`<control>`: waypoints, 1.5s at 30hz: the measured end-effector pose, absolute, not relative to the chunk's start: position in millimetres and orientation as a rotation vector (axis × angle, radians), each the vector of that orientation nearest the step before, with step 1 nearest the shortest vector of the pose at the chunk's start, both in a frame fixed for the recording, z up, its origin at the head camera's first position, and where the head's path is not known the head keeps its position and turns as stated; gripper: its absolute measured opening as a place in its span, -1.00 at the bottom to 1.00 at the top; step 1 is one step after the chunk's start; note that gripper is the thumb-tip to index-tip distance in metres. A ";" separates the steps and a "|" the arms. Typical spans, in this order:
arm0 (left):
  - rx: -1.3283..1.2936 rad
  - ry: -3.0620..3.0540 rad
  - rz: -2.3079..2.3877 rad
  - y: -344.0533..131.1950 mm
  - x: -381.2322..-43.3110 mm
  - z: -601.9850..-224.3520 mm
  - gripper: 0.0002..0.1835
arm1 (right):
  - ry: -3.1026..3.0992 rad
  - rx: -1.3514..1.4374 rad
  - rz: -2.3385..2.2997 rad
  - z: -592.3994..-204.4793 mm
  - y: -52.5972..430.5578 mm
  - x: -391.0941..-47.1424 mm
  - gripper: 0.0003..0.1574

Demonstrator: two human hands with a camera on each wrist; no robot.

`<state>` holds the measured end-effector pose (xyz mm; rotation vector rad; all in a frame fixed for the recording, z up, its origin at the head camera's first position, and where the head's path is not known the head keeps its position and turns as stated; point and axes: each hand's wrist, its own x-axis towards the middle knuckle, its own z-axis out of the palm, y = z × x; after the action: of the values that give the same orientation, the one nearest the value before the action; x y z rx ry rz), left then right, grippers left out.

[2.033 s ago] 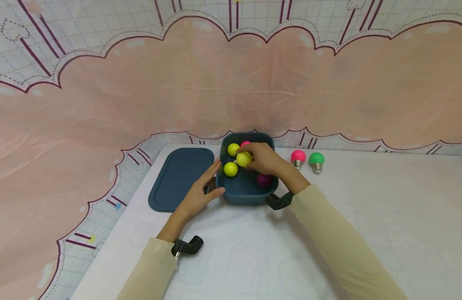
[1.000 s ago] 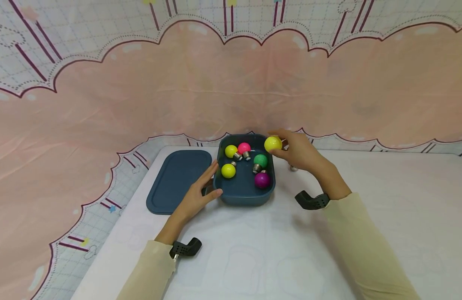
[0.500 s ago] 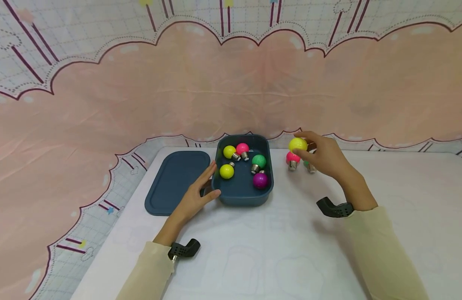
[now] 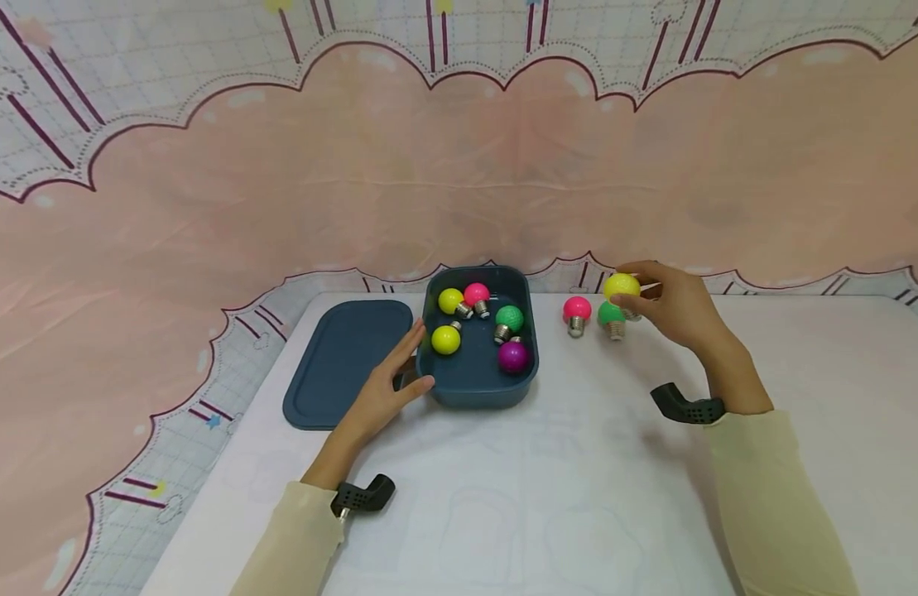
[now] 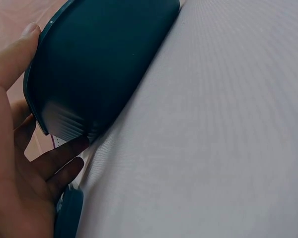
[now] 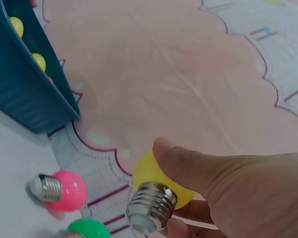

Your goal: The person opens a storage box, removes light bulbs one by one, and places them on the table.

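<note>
My right hand [image 4: 670, 302] pinches a yellow light bulb [image 6: 154, 191] by its round globe, the silver screw base pointing down. It hovers close over the green bulb [image 4: 611, 314] on the table, and a pink bulb [image 4: 577, 311] lies just left of that. My left hand [image 4: 387, 387] rests against the left side of the dark blue box [image 4: 477, 397], thumb by the near corner and fingers straight along the wall. Inside the box lie two yellow bulbs, including one yellow bulb [image 4: 446, 340], a pink bulb [image 4: 477, 295], a textured green bulb [image 4: 510, 319] and a purple bulb [image 4: 513, 358].
A flat dark blue lid [image 4: 347, 364] lies on the white table [image 4: 533, 497] left of the box. Behind the table's far edge hangs a pink and white patterned cloth [image 4: 459, 182]. Each wrist wears a black strap device [image 4: 363, 495].
My right hand has lifted a yellow bulb out of the box and carried it right, past the pink bulb to the green one. The left hand has stayed at the box's side.
</note>
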<state>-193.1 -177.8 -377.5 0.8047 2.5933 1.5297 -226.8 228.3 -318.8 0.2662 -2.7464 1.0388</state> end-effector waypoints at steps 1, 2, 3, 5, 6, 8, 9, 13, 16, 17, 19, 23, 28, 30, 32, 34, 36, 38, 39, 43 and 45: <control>0.802 2.590 1.532 -177.5 -193.3 -377.5 -0.21 | -2.749 0.253 1.040 -319.8 231.0 -226.9 -0.39; 0.803 2.589 1.531 -176.9 -193.6 -377.5 -0.21 | -2.751 0.241 1.041 -320.8 233.3 -227.1 -0.38; 0.800 2.591 1.529 -176.5 -193.6 -377.5 -0.21 | -2.755 0.230 1.042 -321.4 235.2 -227.1 -0.37; 0.804 2.595 1.526 -175.7 -193.6 -377.6 -0.21 | -2.758 0.215 1.039 -322.4 238.3 -227.5 -0.35; 0.806 2.594 1.528 -175.4 -193.5 -377.9 -0.22 | -2.762 0.205 1.036 -322.7 239.7 -227.8 -0.34; 0.812 2.597 1.530 -174.9 -193.2 -378.3 -0.22 | -2.770 0.189 1.021 -322.6 242.0 -227.8 -0.33; 0.810 2.602 1.527 -175.0 -193.1 -378.8 -0.22 | -2.777 0.176 1.014 -322.5 243.3 -228.0 -0.31; 0.813 2.605 1.525 -175.1 -193.4 -379.1 -0.22 | -2.776 0.134 1.010 -323.2 249.7 -227.6 -0.30; 0.816 2.605 1.524 -175.7 -193.2 -378.2 -0.23 | -2.759 0.110 1.034 -325.5 254.2 -227.6 -0.30; 0.816 2.607 1.524 -175.9 -192.9 -377.8 -0.23 | -2.753 0.104 1.041 -326.3 255.2 -227.7 -0.31; 0.820 2.614 1.520 -176.2 -192.5 -377.3 -0.23 | -2.751 0.082 1.050 -328.2 257.4 -228.4 -0.31; 0.823 2.623 1.506 -174.7 -192.6 -376.9 -0.24 | -2.771 0.028 1.055 -331.8 263.2 -229.3 -0.30; 0.818 2.622 1.501 -173.4 -192.5 -376.3 -0.24 | -2.798 -0.010 1.066 -335.9 268.7 -231.1 -0.27; 0.819 2.622 1.502 -173.4 -192.5 -376.4 -0.24 | -2.802 -0.014 1.068 -338.3 270.2 -232.3 -0.27; 0.821 2.622 1.504 -173.7 -192.5 -376.2 -0.24 | -2.799 -0.017 1.061 -341.4 271.2 -233.8 -0.27; 0.820 2.620 1.506 -173.7 -192.4 -375.8 -0.24 | -2.797 -0.021 1.056 -344.6 272.0 -235.0 -0.28; 0.821 2.614 1.510 -173.7 -192.4 -375.4 -0.24 | -2.800 -0.036 1.051 -347.7 272.9 -235.9 -0.29; 0.821 2.610 1.512 -173.6 -192.4 -375.1 -0.24 | -2.813 -0.059 1.054 -350.8 273.5 -236.4 -0.29; 0.822 2.607 1.514 -173.6 -192.4 -375.0 -0.24 | -2.820 -0.069 1.056 -352.3 273.8 -236.5 -0.28; 0.828 2.608 1.515 -173.8 -192.4 -375.2 -0.24 | -2.841 -0.099 1.073 -358.9 273.9 -237.7 -0.26; 0.832 2.608 1.518 -173.7 -192.2 -375.2 -0.24 | -2.845 -0.101 1.080 -362.7 273.8 -238.5 -0.24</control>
<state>-192.2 -173.7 -375.2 0.8316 2.6083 1.5180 -238.5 273.8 -362.7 -0.1014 -2.8454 1.0803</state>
